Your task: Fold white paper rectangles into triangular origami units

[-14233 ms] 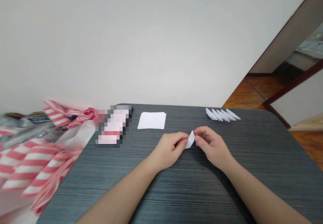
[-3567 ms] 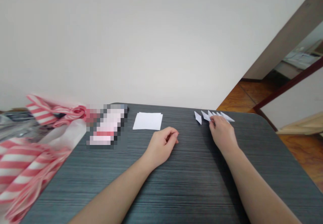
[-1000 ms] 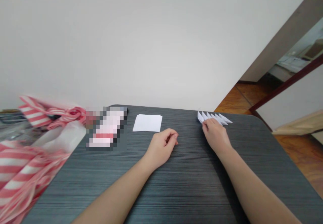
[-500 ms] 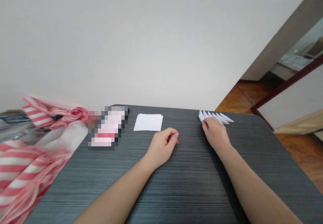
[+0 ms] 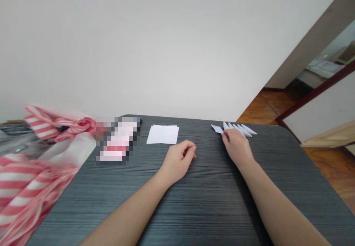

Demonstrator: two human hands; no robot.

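Note:
My right hand (image 5: 235, 144) is at the far right part of the table, its fingers pinched on a small folded white paper piece (image 5: 217, 128) whose pointed end sticks out to the left. Beside and partly behind that hand lies a row of several similar pointed paper pieces (image 5: 247, 129), overlapping like a fan. My left hand (image 5: 180, 161) rests on the tabletop near the middle, fingers curled together with nothing visible in them. Just beyond it, to the left, is a small stack of blank white paper sheets (image 5: 162, 134), which neither hand touches.
The dark wood-grain table (image 5: 194, 209) stands against a white wall (image 5: 177, 46). A blurred-out flat object (image 5: 119, 139) lies at its left edge. Red-and-white striped cloth (image 5: 24, 187) and clear plastic are heaped to the left. A doorway and wooden floor (image 5: 257, 107) show at right.
The leftmost folded paper piece has swung away from the row and now points to the left under my right fingers. My left hand and the sheet stack stay put.

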